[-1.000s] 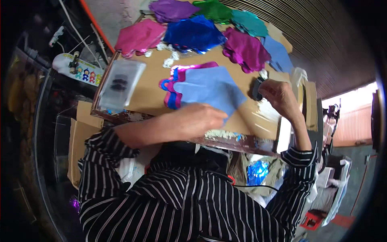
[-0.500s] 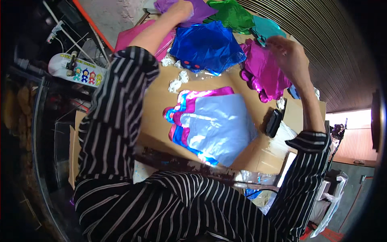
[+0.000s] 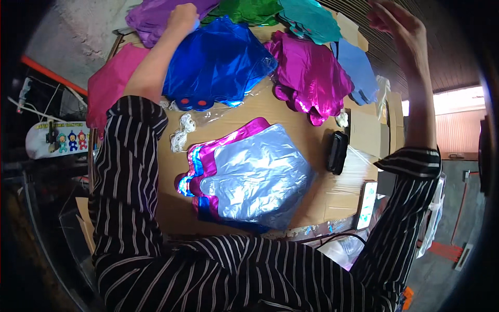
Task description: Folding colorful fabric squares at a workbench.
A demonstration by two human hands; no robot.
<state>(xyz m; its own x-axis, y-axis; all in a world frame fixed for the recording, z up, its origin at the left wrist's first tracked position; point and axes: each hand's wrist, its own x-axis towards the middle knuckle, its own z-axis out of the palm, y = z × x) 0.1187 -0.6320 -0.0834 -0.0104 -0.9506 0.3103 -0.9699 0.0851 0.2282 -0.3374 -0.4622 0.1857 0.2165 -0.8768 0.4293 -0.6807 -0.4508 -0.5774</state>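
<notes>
Left hand [image 3: 183, 22]: reaching to the far left, at the right edge of the purple sheets [image 3: 153, 23]; with fingers bent and tips hidden, so cannot tell whether pinching or merely resting.
Right hand [image 3: 403, 25]: raised at the far right, past the grey-blue sheets [image 3: 357, 73], with fingers curled; too close to the dim rim to tell whether gripping anything.
Silver sheet [image 3: 254, 171]: lying in the near middle of the cardboard top [image 3: 312, 135], over a magenta layer [image 3: 209, 165] and a blue layer [image 3: 196, 161], scalloped on the left.
Blue pile [image 3: 215, 62]: farther off, just beyond the white string bundle [image 3: 183, 134].
Magenta pile [image 3: 312, 73]: right of the blue pile.
Green pile [image 3: 244, 11] and teal pile [image 3: 309, 20]: side by side at the far edge.
Black case [image 3: 338, 152]: right of the silver sheet.
Phone [image 3: 367, 204]: at the near right.
</notes>
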